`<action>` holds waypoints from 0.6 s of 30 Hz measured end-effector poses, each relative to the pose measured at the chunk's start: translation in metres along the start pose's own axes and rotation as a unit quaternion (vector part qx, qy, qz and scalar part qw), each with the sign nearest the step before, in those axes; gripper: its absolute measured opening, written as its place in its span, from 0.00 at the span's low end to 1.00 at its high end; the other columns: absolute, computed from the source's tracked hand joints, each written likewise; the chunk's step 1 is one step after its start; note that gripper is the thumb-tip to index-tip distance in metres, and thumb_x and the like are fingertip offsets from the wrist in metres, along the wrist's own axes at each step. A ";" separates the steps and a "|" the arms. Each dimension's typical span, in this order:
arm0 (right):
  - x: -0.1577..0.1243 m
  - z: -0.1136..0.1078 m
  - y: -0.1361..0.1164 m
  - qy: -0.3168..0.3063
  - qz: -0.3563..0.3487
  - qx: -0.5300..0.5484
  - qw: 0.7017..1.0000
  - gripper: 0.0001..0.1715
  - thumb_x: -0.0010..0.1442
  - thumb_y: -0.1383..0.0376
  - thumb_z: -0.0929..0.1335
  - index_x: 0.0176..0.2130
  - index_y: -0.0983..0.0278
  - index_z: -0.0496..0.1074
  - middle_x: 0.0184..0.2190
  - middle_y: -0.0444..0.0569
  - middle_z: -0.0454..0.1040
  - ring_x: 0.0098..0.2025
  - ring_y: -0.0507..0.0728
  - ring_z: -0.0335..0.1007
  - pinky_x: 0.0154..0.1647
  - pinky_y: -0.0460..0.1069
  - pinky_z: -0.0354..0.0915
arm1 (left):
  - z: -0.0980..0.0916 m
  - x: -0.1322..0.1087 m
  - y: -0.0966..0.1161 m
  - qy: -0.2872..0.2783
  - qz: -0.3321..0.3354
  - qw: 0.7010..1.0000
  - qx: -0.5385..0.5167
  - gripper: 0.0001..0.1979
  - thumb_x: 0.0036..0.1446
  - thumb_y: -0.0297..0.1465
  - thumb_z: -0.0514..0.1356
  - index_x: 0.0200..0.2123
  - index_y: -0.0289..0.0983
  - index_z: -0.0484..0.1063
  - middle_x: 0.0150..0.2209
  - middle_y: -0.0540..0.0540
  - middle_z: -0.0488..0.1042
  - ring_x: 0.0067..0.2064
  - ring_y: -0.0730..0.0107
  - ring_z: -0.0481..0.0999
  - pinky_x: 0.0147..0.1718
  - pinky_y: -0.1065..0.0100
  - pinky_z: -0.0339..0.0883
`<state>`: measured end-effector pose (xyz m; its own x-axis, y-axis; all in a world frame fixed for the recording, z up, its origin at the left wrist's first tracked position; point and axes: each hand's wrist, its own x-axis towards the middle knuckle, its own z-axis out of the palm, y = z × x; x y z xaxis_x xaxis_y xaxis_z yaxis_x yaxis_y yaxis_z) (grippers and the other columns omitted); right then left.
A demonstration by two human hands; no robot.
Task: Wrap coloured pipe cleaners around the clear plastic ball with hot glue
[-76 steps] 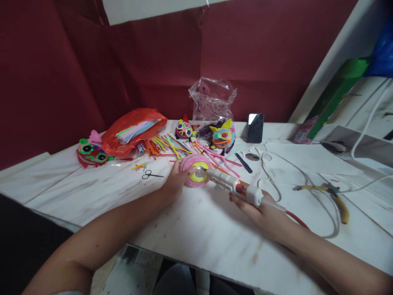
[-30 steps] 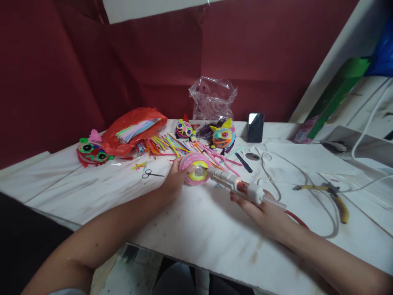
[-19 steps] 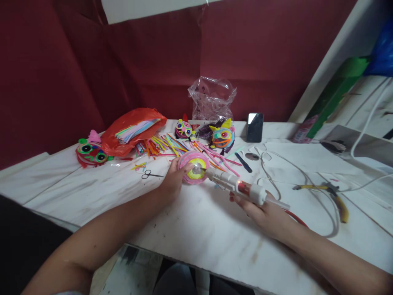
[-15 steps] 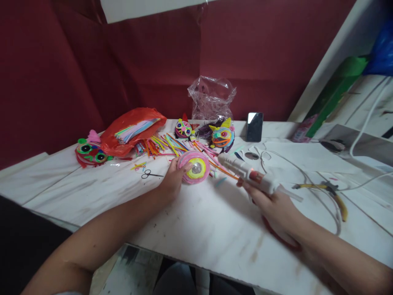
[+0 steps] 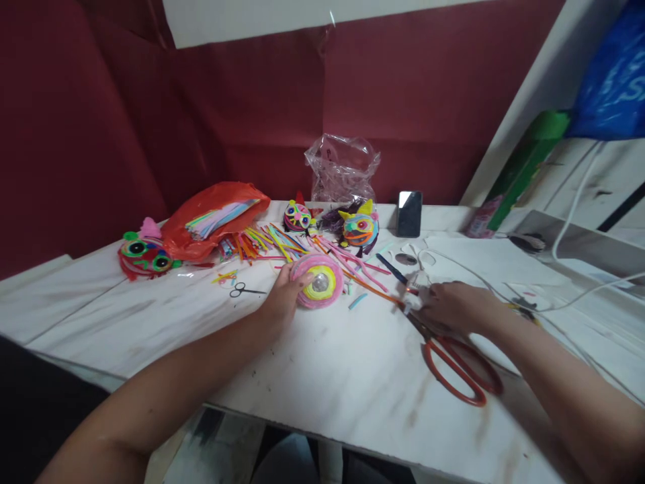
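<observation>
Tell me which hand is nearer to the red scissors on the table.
The right hand: it lies over the blades of the red scissors. The left hand is far to their left, holding the pink disc.

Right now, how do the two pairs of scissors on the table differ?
The red-handled scissors are far larger than the small black scissors. The red-handled scissors lie beside the right hand; the small black scissors lie left of the left hand, untouched. Both lie flat on the white table.
</observation>
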<state>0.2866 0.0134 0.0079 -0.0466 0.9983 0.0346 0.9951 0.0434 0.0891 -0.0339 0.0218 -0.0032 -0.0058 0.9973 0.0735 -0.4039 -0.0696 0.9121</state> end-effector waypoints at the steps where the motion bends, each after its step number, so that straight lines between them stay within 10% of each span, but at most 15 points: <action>1: 0.000 0.000 0.003 0.035 -0.015 0.016 0.999 0.12 0.54 0.56 0.69 0.27 0.62 0.73 0.29 0.61 0.78 0.33 0.71 0.77 0.28 0.58 0.65 | 0.001 0.000 0.000 0.002 0.001 1.000 0.003 0.28 0.37 0.34 0.72 0.43 0.37 0.67 0.38 0.48 0.77 0.41 0.64 0.76 0.43 0.63 0.67; 8: -0.012 -0.017 -0.053 0.318 -0.229 0.234 0.890 0.08 0.62 0.65 0.64 0.35 0.61 0.72 0.30 0.51 0.78 0.31 0.58 0.76 0.31 0.52 0.71 | 0.003 -0.006 -0.003 -0.023 0.000 0.998 0.058 0.31 0.35 0.30 0.72 0.45 0.37 0.66 0.38 0.48 0.76 0.39 0.67 0.75 0.41 0.65 0.68; 12: -0.014 -0.024 -0.101 0.355 -0.355 0.303 0.810 0.05 0.63 0.68 0.64 0.39 0.61 0.70 0.32 0.50 0.77 0.34 0.56 0.75 0.33 0.50 0.71 | 0.004 -0.009 -0.001 -0.028 0.005 0.997 0.073 0.31 0.36 0.31 0.71 0.46 0.37 0.64 0.39 0.48 0.75 0.39 0.67 0.74 0.41 0.65 0.68; 18: -0.009 -0.018 -0.126 0.379 -0.369 0.317 0.788 0.05 0.64 0.70 0.64 0.39 0.61 0.69 0.34 0.51 0.76 0.37 0.56 0.74 0.37 0.52 0.72 | 0.005 -0.012 0.002 -0.043 0.010 0.995 0.093 0.34 0.35 0.31 0.71 0.48 0.37 0.63 0.40 0.48 0.73 0.40 0.68 0.73 0.41 0.66 0.68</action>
<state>0.1604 -0.0013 0.0139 -0.4324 0.3935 0.8113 0.5056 0.8508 -0.1431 -0.0300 0.0092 -0.0005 0.0696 0.9903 0.1202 -0.2292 -0.1013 0.9681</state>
